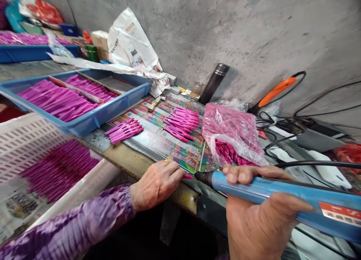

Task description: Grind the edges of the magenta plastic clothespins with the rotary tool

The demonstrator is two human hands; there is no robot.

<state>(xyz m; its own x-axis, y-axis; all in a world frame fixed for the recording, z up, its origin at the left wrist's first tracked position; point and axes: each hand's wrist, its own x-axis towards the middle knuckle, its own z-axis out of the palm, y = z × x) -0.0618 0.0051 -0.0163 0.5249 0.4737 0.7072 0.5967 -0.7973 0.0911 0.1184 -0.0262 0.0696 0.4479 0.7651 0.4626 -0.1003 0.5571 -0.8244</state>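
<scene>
My left hand (159, 183), in a purple sleeve, is closed at the bench's front edge. From its fingers pokes the end of a slim pink piece (187, 176); the rest of that piece is hidden. My right hand (259, 211) is wrapped round a blue electric screwdriver (254, 186). Its black nose points left, close to the pink tip; I cannot tell whether they touch. Beyond my hands lie a small row of pink pieces (124, 130) and a larger pile of pink pieces (182, 123) on a printed sheet (158, 139).
A clear bag of pink parts (229, 128) lies at right, beside tangled black cables (272, 134). A blue divided tray (124, 102) of pink pieces stands left, above a white basket (31, 139). A dark flask (214, 83) leans near the wall; an orange-handled tool (278, 91) stands right.
</scene>
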